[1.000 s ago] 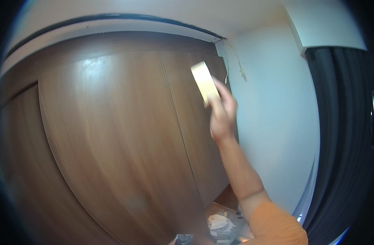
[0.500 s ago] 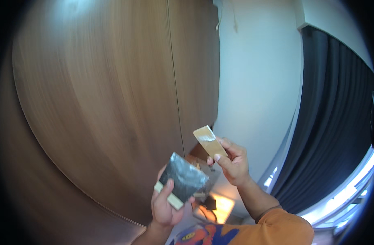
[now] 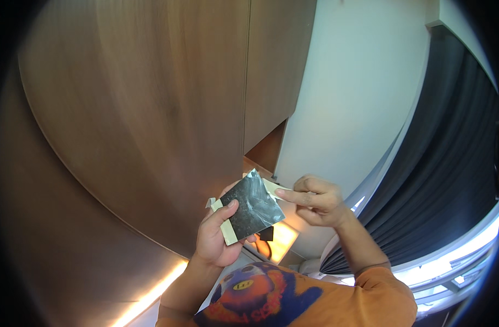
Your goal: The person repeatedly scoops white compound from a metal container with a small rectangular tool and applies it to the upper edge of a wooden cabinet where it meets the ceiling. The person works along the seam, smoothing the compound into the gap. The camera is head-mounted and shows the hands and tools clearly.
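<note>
My left hand (image 3: 215, 240) grips a square dark plate (image 3: 252, 212) by the cream strip along its lower left edge, with the thumb on top. Whitish paste is smeared over the plate's face. My right hand (image 3: 319, 201) pinches a flat beige spreader (image 3: 273, 188), its index finger stretched along it. The spreader's end is at the plate's upper right edge, partly hidden by the plate; whether they touch I cannot tell.
Tall wood-grain panels (image 3: 140, 109) fill the left and middle, meeting a pale wall (image 3: 364, 82). A dark pleated curtain (image 3: 424, 147) hangs at the right. Below my hands a lit orange-yellow surface (image 3: 283, 240) shows, and a bright light strip (image 3: 154, 294) glows at the lower left.
My right hand has lowered the spreader, bringing its end to the plate's upper right edge. My left hand has raised the plate slightly. The whole view has shifted.
</note>
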Demonstrator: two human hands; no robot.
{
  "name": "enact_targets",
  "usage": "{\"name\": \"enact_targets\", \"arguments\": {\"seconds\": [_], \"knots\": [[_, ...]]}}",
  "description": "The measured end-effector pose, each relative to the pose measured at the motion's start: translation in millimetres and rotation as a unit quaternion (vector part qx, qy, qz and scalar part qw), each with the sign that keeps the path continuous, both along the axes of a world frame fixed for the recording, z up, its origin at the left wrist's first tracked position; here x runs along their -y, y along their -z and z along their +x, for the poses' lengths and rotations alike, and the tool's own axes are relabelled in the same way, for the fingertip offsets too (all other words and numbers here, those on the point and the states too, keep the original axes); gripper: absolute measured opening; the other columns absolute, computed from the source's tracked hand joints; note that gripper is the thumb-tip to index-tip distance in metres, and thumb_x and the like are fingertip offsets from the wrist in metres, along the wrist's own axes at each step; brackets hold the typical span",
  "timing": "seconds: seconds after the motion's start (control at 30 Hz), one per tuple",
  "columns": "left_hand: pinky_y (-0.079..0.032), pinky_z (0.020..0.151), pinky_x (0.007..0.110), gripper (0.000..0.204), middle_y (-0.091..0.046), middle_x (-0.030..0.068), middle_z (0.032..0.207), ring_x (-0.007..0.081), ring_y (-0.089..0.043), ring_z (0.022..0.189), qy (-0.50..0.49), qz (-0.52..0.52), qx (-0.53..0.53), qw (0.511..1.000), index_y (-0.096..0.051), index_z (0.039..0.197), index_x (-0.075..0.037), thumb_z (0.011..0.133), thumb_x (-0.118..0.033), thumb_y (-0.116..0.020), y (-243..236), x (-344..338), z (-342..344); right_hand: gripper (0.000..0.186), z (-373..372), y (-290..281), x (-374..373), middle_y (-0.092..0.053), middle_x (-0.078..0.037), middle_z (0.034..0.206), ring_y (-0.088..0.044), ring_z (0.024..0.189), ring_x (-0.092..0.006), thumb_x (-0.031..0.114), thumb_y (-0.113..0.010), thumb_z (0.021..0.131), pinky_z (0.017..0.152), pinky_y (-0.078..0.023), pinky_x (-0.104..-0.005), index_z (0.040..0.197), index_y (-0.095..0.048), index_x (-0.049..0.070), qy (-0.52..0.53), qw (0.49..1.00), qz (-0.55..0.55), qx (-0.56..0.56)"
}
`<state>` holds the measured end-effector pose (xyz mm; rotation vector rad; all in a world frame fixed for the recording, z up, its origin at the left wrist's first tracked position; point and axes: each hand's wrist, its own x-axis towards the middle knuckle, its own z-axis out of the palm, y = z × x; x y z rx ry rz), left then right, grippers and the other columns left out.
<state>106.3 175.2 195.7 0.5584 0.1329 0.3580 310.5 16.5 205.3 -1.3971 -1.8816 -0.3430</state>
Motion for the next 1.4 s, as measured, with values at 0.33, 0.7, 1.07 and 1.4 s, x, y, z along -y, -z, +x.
{"name": "enact_targets", "arguments": {"seconds": [0.33, 0.7, 1.07, 1.4], "knots": [[-0.053, 0.038, 0.024, 0.013, -0.065, 0.015, 0.077, 0.018, -0.063, 0.056, 0.139, -0.216, 0.302, 0.918, -0.048, 0.104, -0.001, 0.108, -0.013, -0.048, 49.9, 15.6, 62.5, 0.022, 25.0, 65.6, 44.0, -0.062, -0.007, 0.096, -0.058, 0.073, -0.0154, 0.009, -0.057, 0.099, 0.068, -0.048, -0.0298, 0.119, -0.06, 0.001, -0.137, 0.612, 0.028, -0.778], [-0.04, 0.033, 0.025, 0.018, -0.057, 0.0099, 0.057, 0.0174, -0.054, 0.041, 0.244, -0.289, 0.223, 0.899, -0.042, 0.091, -0.009, 0.108, -0.014, -0.048, 103.4, 109.0, 117.5, 0.021, 60.9, 70.5, 94.5, -0.064, -0.003, 0.092, -0.047, 0.07, -0.0042, 0.019, -0.058, 0.107, 0.064, -0.04, -0.0213, 0.118, -0.058, 0.001, -0.19, 0.697, -0.154, -0.674], [-0.039, 0.038, 0.028, 0.028, -0.056, 0.0121, 0.059, 0.0191, -0.053, 0.044, 0.306, -0.306, 0.109, 0.895, -0.043, 0.095, -0.008, 0.113, -0.029, -0.037, 108.1, 152.8, 113.9, 0.023, 87.0, 83.4, 95.7, -0.064, 0.001, 0.081, -0.053, 0.07, -0.0029, 0.025, -0.064, 0.105, 0.063, -0.042, -0.022, 0.104, -0.066, 0.001, -0.173, 0.715, -0.227, -0.639], [-0.044, 0.041, 0.026, 0.026, -0.053, 0.0084, 0.06, 0.0154, -0.053, 0.047, 0.267, -0.259, 0.093, 0.924, -0.045, 0.097, -0.007, 0.111, -0.029, -0.048, 112.5, 152.4, 94.5, 0.021, 73.3, 69.9, 94.1, -0.068, -0.003, 0.08, -0.069, 0.072, -0.0098, 0.019, -0.062, 0.104, 0.067, -0.05, -0.0261, 0.102, -0.067, -0.002, -0.171, 0.768, -0.237, -0.57]]}}
